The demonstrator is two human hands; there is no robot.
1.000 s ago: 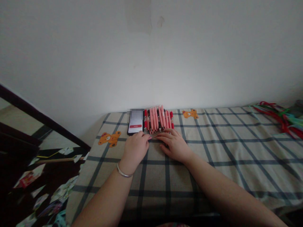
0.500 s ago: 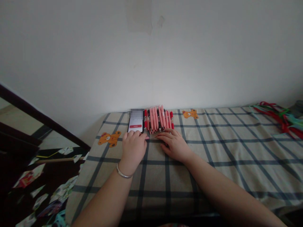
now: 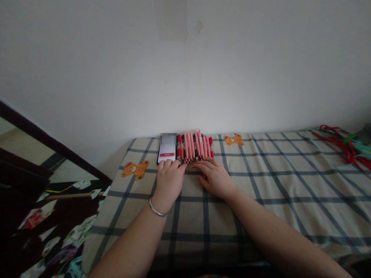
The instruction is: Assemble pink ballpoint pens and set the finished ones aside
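A row of pink, red and black pens (image 3: 189,146) lies side by side on the checked cloth. A phone (image 3: 167,150) with a lit screen lies just left of them. My left hand (image 3: 170,178) rests palm down at the phone's near edge, fingers stretched forward and thumb reaching the lower ends of the leftmost pens. Close to the right pens' lower ends, my right hand (image 3: 213,175) lies with its fingers stretched out to the left. I see nothing held in either hand, though the undersides of both are hidden.
The checked cloth (image 3: 272,227) carries bear patches and runs up to a pale wall (image 3: 255,69). Red and green straps (image 3: 344,144) lie at the far right. Left of the cloth's edge are a dark rail (image 3: 55,141) and scattered patterned scraps (image 3: 78,231) below.
My left hand has shifted slightly right, its thumb now against the pens' lower ends. A small pinkish item seen by that thumb before no longer shows. My right hand has hardly moved.
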